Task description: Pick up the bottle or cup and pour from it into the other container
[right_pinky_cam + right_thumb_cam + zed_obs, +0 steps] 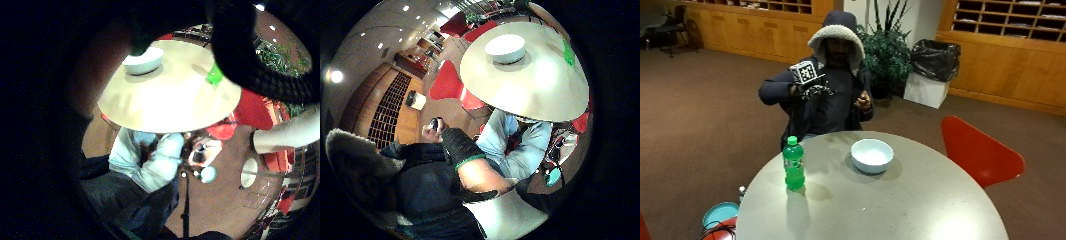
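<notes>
A hooded person sits at the far edge of a round bench (pixel 919 210), the gloved right hand (pixel 806 90) raised to chest height and well apart from everything on the bench, the bare left hand (pixel 863 102) held up beside it. Whether the right hand's fingers are spread or curled cannot be told from any view — the outside view shows only its back. The green plastic bottle (pixel 794 165) stands upright, cap on, near the bench's edge on the person's right; the white bowl (pixel 872 155) sits apart from it, closer to the middle and just in front of the person. Nothing has been grasped yet, so the step in hand appears to be the reach for the bottle. Done well, that probably means bringing the right hand down to the bottle's mid-body, wrapping it below the shoulder where the label gives purchase, and keeping it upright on the lift — the cap looks closed and would likely need removing before any pour into the bowl. The bottle is tall and narrow, so a sideways knock on approach could tip it. How full the bottle is cannot be made out, nor whether the bowl holds anything. The palm views show the bench, bowl and bottle only at a distance, with much of the little-finger view blocked by dark shapes.
</notes>
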A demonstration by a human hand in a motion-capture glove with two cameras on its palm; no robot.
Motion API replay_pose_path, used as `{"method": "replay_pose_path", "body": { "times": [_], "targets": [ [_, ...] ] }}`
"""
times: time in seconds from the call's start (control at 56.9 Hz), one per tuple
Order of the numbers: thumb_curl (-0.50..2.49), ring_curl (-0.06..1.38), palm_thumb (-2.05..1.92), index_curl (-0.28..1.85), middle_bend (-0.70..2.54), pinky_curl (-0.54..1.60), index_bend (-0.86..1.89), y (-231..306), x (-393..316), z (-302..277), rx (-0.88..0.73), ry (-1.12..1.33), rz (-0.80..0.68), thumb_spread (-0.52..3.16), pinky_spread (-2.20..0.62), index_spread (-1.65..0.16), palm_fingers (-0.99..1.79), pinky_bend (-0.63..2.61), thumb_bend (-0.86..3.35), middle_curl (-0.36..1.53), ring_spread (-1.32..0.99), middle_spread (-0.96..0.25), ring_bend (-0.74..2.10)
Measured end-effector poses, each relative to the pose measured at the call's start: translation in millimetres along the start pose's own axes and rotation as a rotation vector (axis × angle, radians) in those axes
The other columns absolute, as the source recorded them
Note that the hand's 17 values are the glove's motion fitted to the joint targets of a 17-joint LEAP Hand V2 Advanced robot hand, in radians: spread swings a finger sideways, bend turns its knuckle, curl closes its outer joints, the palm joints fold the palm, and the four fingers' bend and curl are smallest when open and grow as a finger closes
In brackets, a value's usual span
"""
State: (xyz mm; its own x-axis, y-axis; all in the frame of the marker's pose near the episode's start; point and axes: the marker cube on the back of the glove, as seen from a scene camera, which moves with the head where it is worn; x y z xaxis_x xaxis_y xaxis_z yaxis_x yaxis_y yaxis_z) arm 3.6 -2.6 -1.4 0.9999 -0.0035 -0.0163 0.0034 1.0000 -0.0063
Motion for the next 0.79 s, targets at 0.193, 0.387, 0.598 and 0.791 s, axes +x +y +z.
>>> {"method": "replay_pose_path", "body": {
  "times": [0.193,0.387,0.598,0.791],
  "targets": [
    [0.16,0.00,0.23,0.24,0.19,0.18,0.51,-3.5,16.1,-6.2,-0.017,0.017,0.013,0.75,0.33,-0.33,0.14,0.41,0.03,0.12,0.11,-0.08,0.12],
    [0.23,0.01,0.25,0.29,0.19,0.23,0.50,-3.2,56.1,-12.5,0.002,0.011,0.069,0.87,0.37,-0.37,0.11,0.41,-0.02,0.18,0.13,-0.09,0.15],
    [0.28,0.02,0.26,0.31,0.18,0.27,0.48,-15.5,127.2,-10.2,-0.020,-0.072,0.192,0.89,0.38,-0.38,0.10,0.42,-0.03,0.22,0.13,-0.10,0.15],
    [0.31,0.03,0.26,0.33,0.18,0.29,0.46,-32.6,192.7,2.2,0.093,-0.119,0.284,0.89,0.39,-0.39,0.09,0.42,-0.03,0.24,0.14,-0.09,0.16]
  ]
}}
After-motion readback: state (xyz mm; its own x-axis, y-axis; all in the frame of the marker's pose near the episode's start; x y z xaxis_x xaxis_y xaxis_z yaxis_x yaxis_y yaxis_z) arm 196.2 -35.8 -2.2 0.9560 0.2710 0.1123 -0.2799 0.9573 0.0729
